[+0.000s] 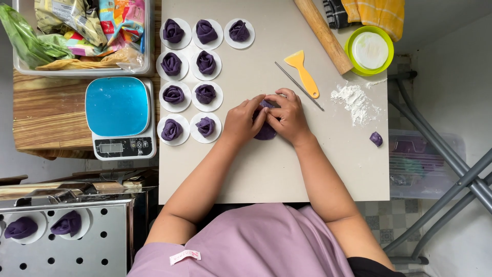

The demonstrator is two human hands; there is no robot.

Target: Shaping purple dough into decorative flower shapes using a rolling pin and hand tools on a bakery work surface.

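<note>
Both hands, the left hand (245, 122) and right hand (288, 117), grasp a soft purple dough piece (265, 132) between their fingertips on the beige surface (266, 169), its near edge showing below the grip.

nine dough roses (206, 62), one scale (121, 117), one scraper (303, 72)

Both hands are covering most of the purple dough piece (266, 132); the wooden rolling pin (324, 35) and yellow striped cloth (376, 13) are running off the top edge.

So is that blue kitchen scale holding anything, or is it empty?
Empty. The scale's blue platform shows bare, with nothing resting on it. Whether it is switched on cannot be told; its display is too small to read.
</note>
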